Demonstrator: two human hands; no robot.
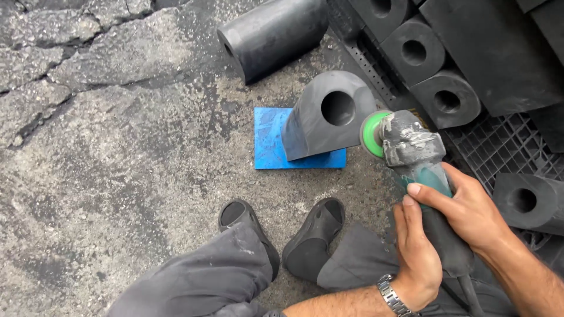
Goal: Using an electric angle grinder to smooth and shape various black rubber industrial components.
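- An outdoor work yard or workshop forecourt: the ground (106, 147) is rough, cracked asphalt, dusty and stained, from 7 to 12 o'clock.
- Black rubber blocks (435, 64), each with a round hole, are stacked at 1 to 2 o'clock on a black plastic pallet (499, 152).
- An angle grinder (411, 149) at 3 o'clock meets one block (329, 114) standing on a blue board (270, 141) on the ground.

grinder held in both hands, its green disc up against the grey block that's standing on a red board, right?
Not quite: the board under the grey block is blue, not red, as the head view shows. The rest holds: left hand and right hand both grip the grinder, green disc at the block.
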